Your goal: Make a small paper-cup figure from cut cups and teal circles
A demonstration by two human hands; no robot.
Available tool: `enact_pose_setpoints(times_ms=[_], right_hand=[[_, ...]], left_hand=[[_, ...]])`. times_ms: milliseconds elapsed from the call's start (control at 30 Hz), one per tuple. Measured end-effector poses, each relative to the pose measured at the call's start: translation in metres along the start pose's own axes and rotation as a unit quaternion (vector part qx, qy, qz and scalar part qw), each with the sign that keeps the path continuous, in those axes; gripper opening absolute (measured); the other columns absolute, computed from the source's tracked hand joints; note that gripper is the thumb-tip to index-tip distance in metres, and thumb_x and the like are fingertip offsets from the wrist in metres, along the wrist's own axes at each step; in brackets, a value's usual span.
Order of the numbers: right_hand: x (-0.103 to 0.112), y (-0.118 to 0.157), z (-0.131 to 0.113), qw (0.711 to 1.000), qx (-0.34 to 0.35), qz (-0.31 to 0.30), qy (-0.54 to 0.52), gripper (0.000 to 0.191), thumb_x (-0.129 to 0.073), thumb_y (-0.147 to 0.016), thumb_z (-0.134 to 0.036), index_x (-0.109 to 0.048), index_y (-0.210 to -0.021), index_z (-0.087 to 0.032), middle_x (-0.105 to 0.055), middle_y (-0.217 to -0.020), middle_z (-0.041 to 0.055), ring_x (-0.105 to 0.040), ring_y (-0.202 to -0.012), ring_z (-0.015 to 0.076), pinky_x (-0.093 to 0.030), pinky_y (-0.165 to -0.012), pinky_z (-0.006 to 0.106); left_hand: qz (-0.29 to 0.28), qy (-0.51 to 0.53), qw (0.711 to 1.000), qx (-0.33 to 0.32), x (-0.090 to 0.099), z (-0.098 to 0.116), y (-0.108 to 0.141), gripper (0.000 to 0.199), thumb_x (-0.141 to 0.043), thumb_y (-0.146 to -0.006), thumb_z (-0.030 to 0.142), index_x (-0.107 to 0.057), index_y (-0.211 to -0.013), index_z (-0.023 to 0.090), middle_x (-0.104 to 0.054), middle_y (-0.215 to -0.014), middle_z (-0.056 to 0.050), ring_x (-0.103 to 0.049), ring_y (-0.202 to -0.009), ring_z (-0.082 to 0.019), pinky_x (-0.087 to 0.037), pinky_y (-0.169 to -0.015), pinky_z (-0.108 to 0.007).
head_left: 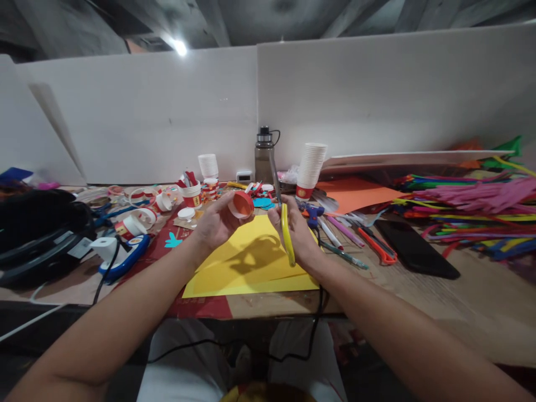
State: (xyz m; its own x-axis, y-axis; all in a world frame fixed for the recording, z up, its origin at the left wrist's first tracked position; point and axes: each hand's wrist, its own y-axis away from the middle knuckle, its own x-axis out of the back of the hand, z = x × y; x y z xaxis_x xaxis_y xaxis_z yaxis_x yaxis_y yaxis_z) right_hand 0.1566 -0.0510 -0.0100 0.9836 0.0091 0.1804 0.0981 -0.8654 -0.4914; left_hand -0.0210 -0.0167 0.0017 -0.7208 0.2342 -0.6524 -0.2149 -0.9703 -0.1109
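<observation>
My left hand [213,224] is closed around a short red paper cup [242,205], its round opening tilted toward me. In my right hand [300,231] is a pair of scissors [287,234] with yellow handles, the blades pointing up and away from me. The blades are apart from the cup. Below both hands lies a sheet of yellow paper [205,281], with their shadow on it. Small blue paper pieces [263,203] lie just beyond the sheet, between the hands.
A bottle [263,159] and a stack of paper cups [310,170] stand at the back. To the right lie a blue glue gun [313,214], pens, an orange cutter [380,248], a black phone [414,248] and pipe cleaners [473,201]. A power strip [125,258] sits left.
</observation>
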Motion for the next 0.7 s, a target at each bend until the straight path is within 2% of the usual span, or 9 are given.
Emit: enact_pose_setpoints(times_ms=[200,367,500,700], right_hand=[[0.0011,-0.0012,0.0028,0.996,-0.001,-0.014,0.089,0.043,-0.061,-0.083,-0.047,-0.045,-0.114,-0.022,-0.050,-0.084,0.0011,-0.049,-0.079,0.0175,-0.044,-0.070,0.030],[0.0027,0.0019,0.0042,0.980,0.056,-0.036,0.190,0.035,-0.057,-0.086,-0.044,-0.049,-0.110,-0.020,-0.052,-0.094,0.0043,-0.049,-0.086,0.0193,-0.043,-0.079,0.035],[0.0049,0.0037,0.0048,0.961,0.073,-0.051,0.262,0.036,-0.054,-0.088,-0.045,-0.049,-0.112,-0.018,-0.051,-0.093,0.0053,-0.048,-0.083,0.0198,-0.043,-0.076,0.035],[0.0067,0.0037,0.0045,0.939,0.120,-0.060,0.317,0.036,-0.056,-0.089,-0.044,-0.050,-0.111,-0.017,-0.056,-0.097,0.0088,-0.050,-0.082,0.0208,-0.042,-0.075,0.035]], left_hand=[[0.003,0.044,0.999,-0.010,-0.0003,0.0001,0.0006,0.013,-0.061,-0.085,0.028,-0.065,-0.084,0.015,-0.072,-0.080,-0.004,-0.068,-0.074,-0.016,-0.056,-0.078,-0.036],[-0.015,0.030,0.999,-0.013,0.0028,-0.0035,0.0019,0.015,-0.061,-0.085,0.030,-0.066,-0.088,0.016,-0.073,-0.082,-0.005,-0.068,-0.075,-0.018,-0.056,-0.078,-0.039],[-0.033,0.026,0.999,-0.018,0.0030,-0.0045,0.0031,0.017,-0.062,-0.085,0.030,-0.068,-0.093,0.016,-0.074,-0.086,-0.005,-0.068,-0.078,-0.018,-0.056,-0.077,-0.038],[-0.076,0.003,0.997,-0.031,0.0038,-0.0067,0.0032,0.020,-0.065,-0.083,0.032,-0.068,-0.096,0.017,-0.073,-0.099,-0.006,-0.067,-0.094,-0.020,-0.054,-0.081,-0.035]])
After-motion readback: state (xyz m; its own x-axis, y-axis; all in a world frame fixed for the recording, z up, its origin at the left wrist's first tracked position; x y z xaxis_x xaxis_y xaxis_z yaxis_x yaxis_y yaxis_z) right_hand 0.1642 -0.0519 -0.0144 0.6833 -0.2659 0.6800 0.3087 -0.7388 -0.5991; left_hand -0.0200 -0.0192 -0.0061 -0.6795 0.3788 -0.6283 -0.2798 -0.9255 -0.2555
